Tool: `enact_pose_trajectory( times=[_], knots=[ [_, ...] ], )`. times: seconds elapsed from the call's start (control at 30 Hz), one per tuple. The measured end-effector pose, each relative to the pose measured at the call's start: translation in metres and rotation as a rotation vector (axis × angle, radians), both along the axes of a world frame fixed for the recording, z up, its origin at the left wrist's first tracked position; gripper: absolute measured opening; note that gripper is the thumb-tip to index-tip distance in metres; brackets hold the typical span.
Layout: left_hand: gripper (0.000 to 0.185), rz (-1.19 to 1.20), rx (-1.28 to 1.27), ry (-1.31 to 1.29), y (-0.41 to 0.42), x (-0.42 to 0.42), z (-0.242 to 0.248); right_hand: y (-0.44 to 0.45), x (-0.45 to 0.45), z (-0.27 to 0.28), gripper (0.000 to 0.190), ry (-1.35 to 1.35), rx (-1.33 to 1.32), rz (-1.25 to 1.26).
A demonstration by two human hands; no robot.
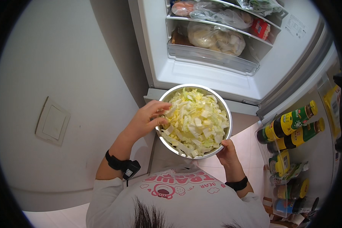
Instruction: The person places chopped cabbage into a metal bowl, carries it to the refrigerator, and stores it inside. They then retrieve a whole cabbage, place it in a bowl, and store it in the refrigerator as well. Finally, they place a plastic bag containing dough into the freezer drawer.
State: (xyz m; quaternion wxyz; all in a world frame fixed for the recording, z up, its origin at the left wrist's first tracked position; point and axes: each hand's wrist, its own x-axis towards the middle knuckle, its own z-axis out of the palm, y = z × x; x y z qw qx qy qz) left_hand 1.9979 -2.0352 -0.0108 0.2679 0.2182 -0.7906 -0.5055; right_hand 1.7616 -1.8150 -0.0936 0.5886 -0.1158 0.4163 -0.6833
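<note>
A round stainless steel bowl (pixel 230 122) heaped with chopped napa cabbage (pixel 198 122) is held up in front of my chest, before the open refrigerator. My right hand (pixel 228 151) grips the rim at the lower right, thumb on top and the other fingers mostly hidden beneath. At the left rim is my left hand (pixel 148 119), its fingers apart and curled in over the edge of the cabbage. Whether its fingertips touch the leaves is unclear. Pale and yellow-green pieces rise above the rim.
Plastic-bagged food (pixel 216 38) fills a clear refrigerator drawer (pixel 211 57), with more bags on the shelf above. Sauce bottles (pixel 287 122) and jars stand in the open door's rack (pixel 279 205) at right. A white panel (pixel 82 71) with a square cover rises at left.
</note>
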Motion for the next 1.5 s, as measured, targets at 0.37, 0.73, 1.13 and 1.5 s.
enact_pose_trajectory(
  times=[0.37,0.73,1.13,1.5],
  knots=[
    [0.025,-0.089,-0.452,-0.127,0.004,-0.018,0.000,0.003,-0.008,0.002,0.061,0.004,-0.009,-0.008],
    [0.023,0.126,-0.390,0.017,0.000,-0.022,-0.016,0.006,-0.013,0.002,0.061,-0.003,-0.016,-0.011],
    [0.035,-0.276,-0.736,0.022,0.021,-0.067,0.023,0.006,-0.018,0.004,0.062,0.024,-0.039,0.022],
    [0.056,-0.565,-0.771,-0.213,0.020,-0.099,0.023,0.011,-0.028,-0.004,0.058,0.047,-0.012,0.081]
  ],
)
